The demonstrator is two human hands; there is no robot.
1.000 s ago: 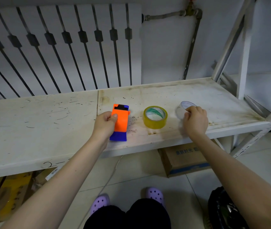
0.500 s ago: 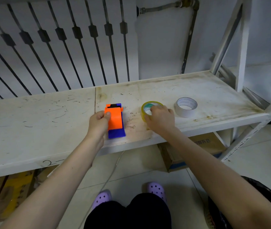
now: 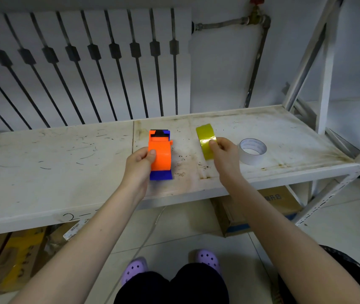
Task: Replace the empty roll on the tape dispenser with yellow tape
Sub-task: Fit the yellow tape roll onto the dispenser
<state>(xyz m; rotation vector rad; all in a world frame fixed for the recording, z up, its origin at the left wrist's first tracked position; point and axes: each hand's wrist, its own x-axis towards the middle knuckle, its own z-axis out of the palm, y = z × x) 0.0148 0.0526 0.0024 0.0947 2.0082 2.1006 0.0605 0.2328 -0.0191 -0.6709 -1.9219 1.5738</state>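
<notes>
Yellow tape [image 3: 205, 140], edge-up in right hand [image 3: 224, 154] pinch: likely light, stiff, glossy-slick; left hand [image 3: 139, 164] clamps dispenser [image 3: 159, 154].

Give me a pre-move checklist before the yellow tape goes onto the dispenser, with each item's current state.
1. Yellow tape held: ok, the right hand has a grip on it, roll turned on edge.
2. Dispenser steadied: ok, the left hand holds its orange body on the shelf.
3. Old roll removed: ok, the white empty roll lies flat on the shelf right of the hand.
4. Dispenser spindle free: cannot tell, the orange cover hides it.
5. Tape's loose end located: cannot tell.
6. Path between tape and dispenser clear: ok.
</notes>
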